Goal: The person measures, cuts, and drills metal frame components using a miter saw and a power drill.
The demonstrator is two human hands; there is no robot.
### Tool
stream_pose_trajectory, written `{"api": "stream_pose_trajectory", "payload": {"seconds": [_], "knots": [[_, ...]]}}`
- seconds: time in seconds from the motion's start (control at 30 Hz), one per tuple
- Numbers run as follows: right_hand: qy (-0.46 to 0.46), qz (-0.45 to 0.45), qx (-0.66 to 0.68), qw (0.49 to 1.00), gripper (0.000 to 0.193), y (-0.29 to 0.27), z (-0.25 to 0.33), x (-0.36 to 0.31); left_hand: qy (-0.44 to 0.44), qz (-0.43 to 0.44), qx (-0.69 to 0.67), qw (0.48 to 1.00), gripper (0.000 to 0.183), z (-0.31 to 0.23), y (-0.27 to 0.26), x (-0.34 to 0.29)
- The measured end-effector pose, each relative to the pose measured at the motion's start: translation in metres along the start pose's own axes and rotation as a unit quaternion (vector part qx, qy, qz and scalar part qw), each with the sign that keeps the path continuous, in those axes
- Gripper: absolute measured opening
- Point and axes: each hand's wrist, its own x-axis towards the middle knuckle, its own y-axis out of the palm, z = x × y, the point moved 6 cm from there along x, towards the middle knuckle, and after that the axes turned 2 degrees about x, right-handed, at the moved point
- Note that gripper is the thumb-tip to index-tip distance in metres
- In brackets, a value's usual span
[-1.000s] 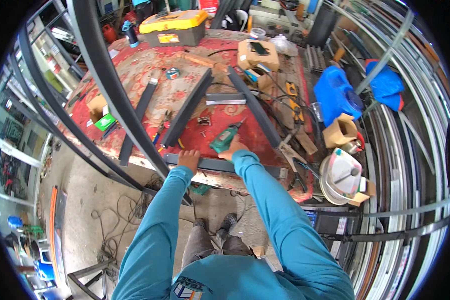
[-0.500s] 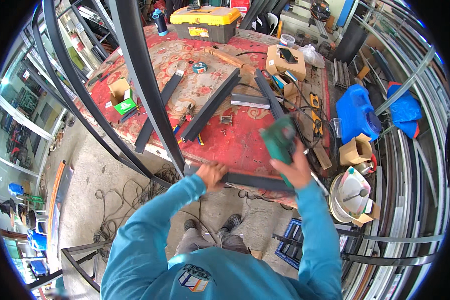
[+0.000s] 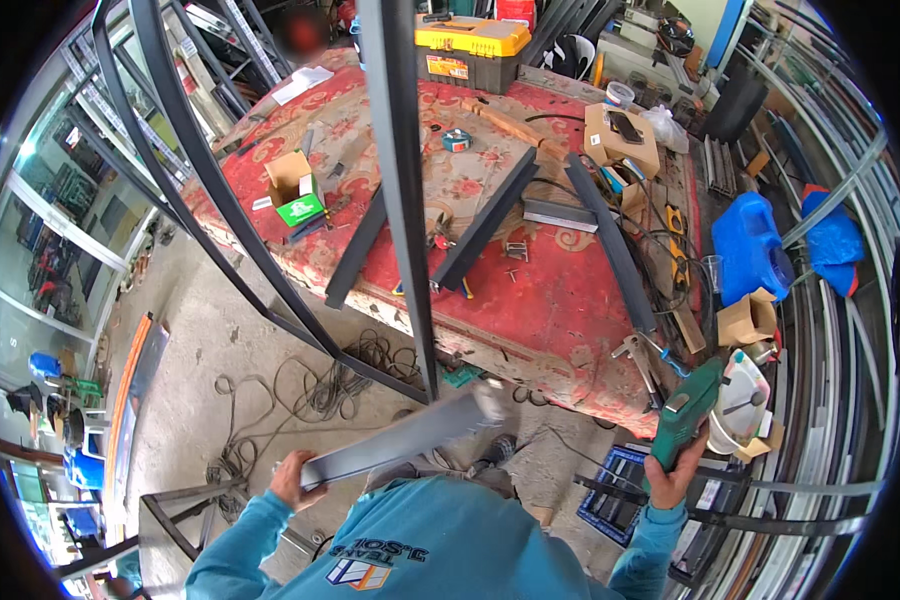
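My left hand [image 3: 295, 483] grips one end of a dark grey metal profile [image 3: 400, 436]. The profile is held in front of my body, off the table's near edge, its far end blurred by motion. On the right, my right hand [image 3: 678, 468] is wrapped round a green power tool [image 3: 688, 405], held upright beside the table corner. A hammer [image 3: 638, 362] lies close by on that corner. Dark metal bars [image 3: 485, 220] lie across the red patterned cloth, with pliers [image 3: 438, 238] partly hidden behind the tall dark metal frame [image 3: 402, 190].
The frame rises at the left between me and the table [image 3: 560, 320]. Cables [image 3: 355, 372] lie tangled on the floor below. A yellow-lidded toolbox [image 3: 468, 55] stands at the back. A blue jerrycan [image 3: 748, 245] and racks of long profiles [image 3: 830, 420] line the right.
The profile has left the table edge and swung toward my body in my left hand, which moved left and nearer. My right hand carried the power tool right and nearer. The view has shifted.
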Motion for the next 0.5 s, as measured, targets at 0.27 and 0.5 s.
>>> {"api": "stream_pose_trajectory", "payload": {"seconds": [0.27,0.5], "knots": [[0.022,-0.003,0.039,0.999,0.108,0.110,-0.069,-0.002,-0.155,-0.058,-0.040,0.985,0.054,0.092,-0.085,0.031],[0.016,0.033,-0.422,0.906,0.115,0.170,-0.161,0.081,-0.110,-0.127,-0.105,0.980,0.062,0.102,-0.048,0.263]]}}
